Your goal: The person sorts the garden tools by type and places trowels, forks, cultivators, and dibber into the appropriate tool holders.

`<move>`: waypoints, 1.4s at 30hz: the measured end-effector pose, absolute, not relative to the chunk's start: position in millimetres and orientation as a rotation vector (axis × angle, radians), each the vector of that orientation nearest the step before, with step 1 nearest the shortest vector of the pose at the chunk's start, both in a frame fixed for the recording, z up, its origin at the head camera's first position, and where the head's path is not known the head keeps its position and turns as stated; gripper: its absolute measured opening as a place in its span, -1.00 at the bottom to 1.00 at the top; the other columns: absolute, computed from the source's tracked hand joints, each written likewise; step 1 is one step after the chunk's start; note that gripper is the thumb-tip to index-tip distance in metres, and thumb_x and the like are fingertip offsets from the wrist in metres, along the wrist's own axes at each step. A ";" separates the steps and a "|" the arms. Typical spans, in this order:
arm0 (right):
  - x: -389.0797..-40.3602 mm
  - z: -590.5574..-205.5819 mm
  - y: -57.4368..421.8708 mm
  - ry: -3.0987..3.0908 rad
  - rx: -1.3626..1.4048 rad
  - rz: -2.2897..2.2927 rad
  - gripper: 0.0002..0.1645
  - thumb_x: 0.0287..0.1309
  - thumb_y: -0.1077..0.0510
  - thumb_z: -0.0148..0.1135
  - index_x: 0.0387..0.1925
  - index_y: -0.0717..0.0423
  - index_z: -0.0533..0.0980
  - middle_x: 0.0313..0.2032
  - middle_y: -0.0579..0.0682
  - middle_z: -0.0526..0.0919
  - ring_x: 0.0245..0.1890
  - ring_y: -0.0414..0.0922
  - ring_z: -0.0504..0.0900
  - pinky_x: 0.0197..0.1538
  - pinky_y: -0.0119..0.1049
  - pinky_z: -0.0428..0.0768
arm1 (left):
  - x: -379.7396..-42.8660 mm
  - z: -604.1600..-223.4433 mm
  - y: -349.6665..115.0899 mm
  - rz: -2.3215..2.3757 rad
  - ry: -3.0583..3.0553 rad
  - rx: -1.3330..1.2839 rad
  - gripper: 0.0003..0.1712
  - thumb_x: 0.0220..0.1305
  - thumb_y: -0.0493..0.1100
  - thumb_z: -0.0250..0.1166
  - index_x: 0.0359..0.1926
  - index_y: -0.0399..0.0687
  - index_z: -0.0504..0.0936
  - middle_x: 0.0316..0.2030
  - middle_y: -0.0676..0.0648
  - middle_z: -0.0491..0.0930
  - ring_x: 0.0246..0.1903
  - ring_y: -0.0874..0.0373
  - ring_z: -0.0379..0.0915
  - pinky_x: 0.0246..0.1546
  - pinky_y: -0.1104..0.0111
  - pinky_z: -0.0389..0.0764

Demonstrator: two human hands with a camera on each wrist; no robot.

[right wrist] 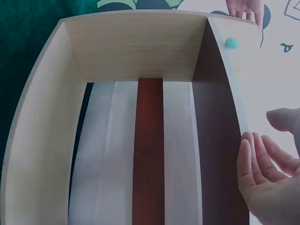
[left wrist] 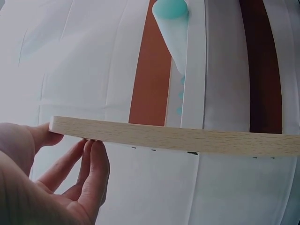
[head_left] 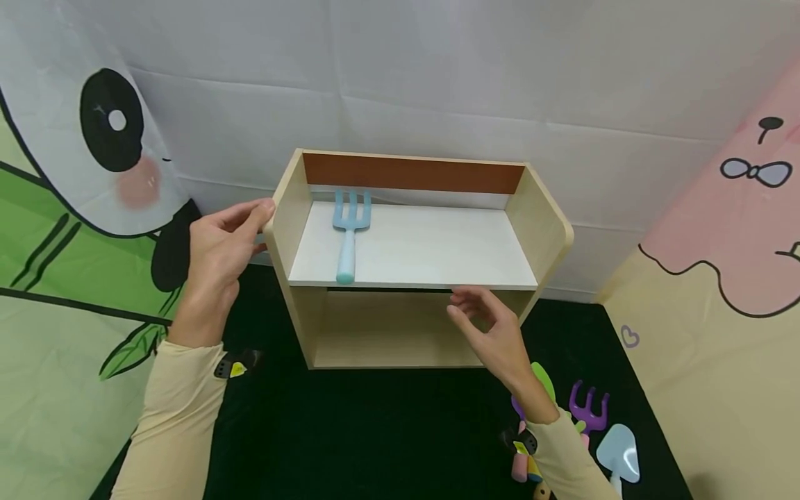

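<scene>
A small two-tier wooden shelf (head_left: 550, 239) has a white middle board (head_left: 431, 246) and pale side panels. My left hand (head_left: 221, 243) pinches the upper corner of its left side panel (left wrist: 154, 138), thumb on one face and fingers on the other in the left wrist view. On the white board, near its left end, lies a light blue toy garden fork (head_left: 347, 253), tines toward the back. My right hand (head_left: 494, 333) is at the board's front edge with nothing in it. Its fingertips are right by that edge, the thumb spread apart from them in the right wrist view.
Right of the shelf, on the dark green cloth (head_left: 375, 430), lie a purple toy fork (head_left: 589, 410), a light blue toy trowel (head_left: 619, 451) and several other toy tools, partly hidden by my right forearm. A white fabric wall (head_left: 437, 69) stands behind; printed cloths flank both sides.
</scene>
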State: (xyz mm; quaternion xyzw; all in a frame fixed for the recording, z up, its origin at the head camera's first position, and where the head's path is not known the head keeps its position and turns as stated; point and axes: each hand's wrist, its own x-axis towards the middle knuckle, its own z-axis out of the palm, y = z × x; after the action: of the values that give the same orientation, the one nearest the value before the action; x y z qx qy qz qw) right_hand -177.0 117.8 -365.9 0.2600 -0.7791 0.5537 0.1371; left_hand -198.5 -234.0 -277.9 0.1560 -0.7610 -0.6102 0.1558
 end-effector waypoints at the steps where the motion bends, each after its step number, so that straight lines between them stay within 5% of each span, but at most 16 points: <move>1: -176.1 -367.6 119.2 -2.260 0.747 1.596 -0.66 0.18 0.35 0.23 0.00 0.30 0.47 -0.12 0.17 0.60 -0.20 0.01 0.56 -0.09 -0.34 0.56 | -198.3 -278.1 -234.0 -1.748 -2.180 0.445 -0.34 0.10 0.35 0.22 0.14 0.14 0.58 0.11 -0.02 0.46 0.00 0.13 0.38 0.07 0.11 0.45; 42: -144.7 -441.0 173.1 -2.504 0.433 1.572 -0.62 0.25 0.26 0.19 0.08 0.29 0.41 -0.03 0.21 0.55 -0.16 0.00 0.58 -0.10 -0.39 0.57 | -196.4 -279.3 -232.9 -1.764 -2.133 0.401 -0.37 0.09 0.30 0.27 0.10 0.08 0.62 0.06 -0.01 0.49 0.02 0.14 0.37 0.02 0.19 0.47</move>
State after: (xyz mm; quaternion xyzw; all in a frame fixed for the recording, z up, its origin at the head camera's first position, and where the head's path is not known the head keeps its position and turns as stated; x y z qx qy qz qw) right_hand -144.7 173.1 -441.0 0.1444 -0.8355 0.5246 0.0767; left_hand -196.4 -232.9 -279.3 0.1413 -0.7513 -0.6214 0.1717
